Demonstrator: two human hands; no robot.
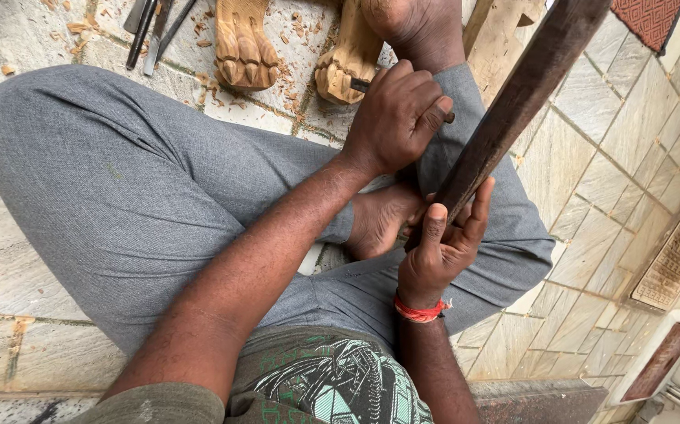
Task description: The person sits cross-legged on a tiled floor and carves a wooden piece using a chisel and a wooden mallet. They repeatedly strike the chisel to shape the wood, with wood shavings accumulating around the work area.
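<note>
Head view: chisel (365, 85) tip sits on the carved paw (345, 69) on the floor. Left hand (395, 114) fingers clamped on the chisel. Right hand (442, 247) fingers wrapped around the dark mallet (513, 110), raised. Carving step; each strike needs a steady chisel.

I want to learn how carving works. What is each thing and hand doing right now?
Left hand: closed around a chisel, its tip on the carved wooden paw.
Right hand: loosely gripping a dark wooden stick, tilted.
Carved wooden paws: resting on the stone floor.
Spare tools: lying flat, untouched.
</note>
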